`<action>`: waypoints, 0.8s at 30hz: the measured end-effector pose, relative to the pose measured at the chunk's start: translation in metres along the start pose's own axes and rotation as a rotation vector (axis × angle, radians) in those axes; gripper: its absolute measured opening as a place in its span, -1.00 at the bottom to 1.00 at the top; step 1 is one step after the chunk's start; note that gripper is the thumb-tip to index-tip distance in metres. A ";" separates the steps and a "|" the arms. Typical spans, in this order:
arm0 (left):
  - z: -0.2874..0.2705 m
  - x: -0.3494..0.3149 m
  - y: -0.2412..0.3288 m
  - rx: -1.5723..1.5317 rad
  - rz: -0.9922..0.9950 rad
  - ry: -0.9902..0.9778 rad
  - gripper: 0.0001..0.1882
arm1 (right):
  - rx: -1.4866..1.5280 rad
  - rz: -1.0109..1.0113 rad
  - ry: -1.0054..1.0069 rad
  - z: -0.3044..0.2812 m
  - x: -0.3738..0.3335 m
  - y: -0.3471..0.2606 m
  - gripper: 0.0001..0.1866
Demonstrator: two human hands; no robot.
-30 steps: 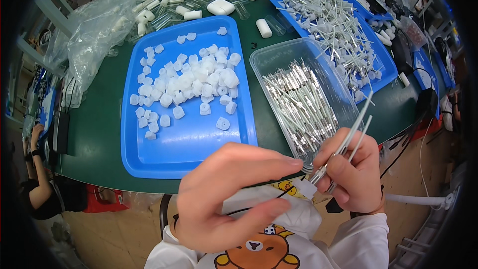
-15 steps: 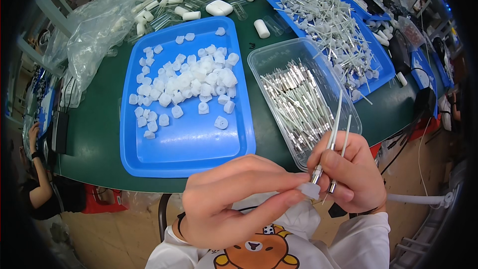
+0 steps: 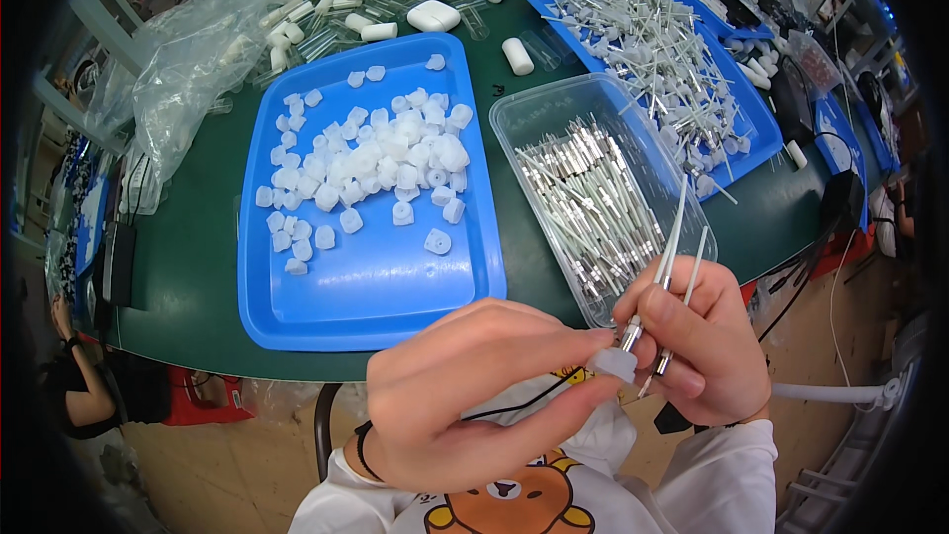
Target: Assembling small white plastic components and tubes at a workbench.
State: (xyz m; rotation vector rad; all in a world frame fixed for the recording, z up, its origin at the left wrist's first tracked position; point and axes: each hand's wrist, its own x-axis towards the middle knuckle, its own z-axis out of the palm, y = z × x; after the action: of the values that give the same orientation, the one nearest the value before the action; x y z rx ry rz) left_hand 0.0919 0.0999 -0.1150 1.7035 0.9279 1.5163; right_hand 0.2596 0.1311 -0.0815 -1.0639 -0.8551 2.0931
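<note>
My left hand [image 3: 474,386] pinches a small translucent white plastic cap [image 3: 613,365] between thumb and fingertips. Two thin pale rods with metal sleeves are in my right hand [image 3: 707,346], fingers closed round them. The longer, tapered rod [image 3: 673,233] meets the cap at its metal end; whether that end sits inside the cap is hidden by my fingertips. Beside it, the shorter rod [image 3: 696,265] slants the same way, its metal end near the cap but apart from it. Both hands are in front of the table's near edge, above my lap.
A blue tray [image 3: 297,321] of loose white caps lies left on the green table [image 3: 188,267]. Next to it is a clear plastic box [image 3: 509,124] of metal-sleeved rods. Another blue tray [image 3: 759,133] holds capped rods. Clear tubes, white plugs and plastic bags [image 3: 178,69] crowd the back; another person's arm [image 3: 89,376] shows far left.
The cap has risen slightly and turned, showing more of its side at the rod's metal end. Both rods have shifted a little right with my right hand.
</note>
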 end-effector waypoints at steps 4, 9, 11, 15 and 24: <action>0.001 0.000 -0.001 -0.019 0.012 -0.006 -0.80 | 0.002 -0.019 0.009 0.000 -0.002 0.002 -0.81; -0.001 -0.004 -0.003 -0.141 -0.092 0.000 -0.82 | 0.032 0.011 0.000 0.003 -0.001 0.003 -0.81; 0.000 -0.004 -0.001 -0.191 -0.148 0.014 -0.82 | 0.035 -0.005 -0.001 0.003 -0.001 0.002 -0.82; 0.002 -0.002 0.004 -0.208 -0.107 -0.009 -0.81 | -0.015 -0.064 0.022 0.003 -0.008 0.003 -0.84; 0.001 -0.008 -0.001 -0.115 -0.048 0.001 -0.80 | -0.207 -0.180 -0.031 0.000 -0.012 0.011 -0.87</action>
State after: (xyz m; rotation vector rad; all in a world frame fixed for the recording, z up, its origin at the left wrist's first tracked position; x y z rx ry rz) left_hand 0.0918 0.0936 -0.1196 1.5881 0.8588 1.5092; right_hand 0.2628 0.1152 -0.0847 -1.0199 -1.1587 1.9068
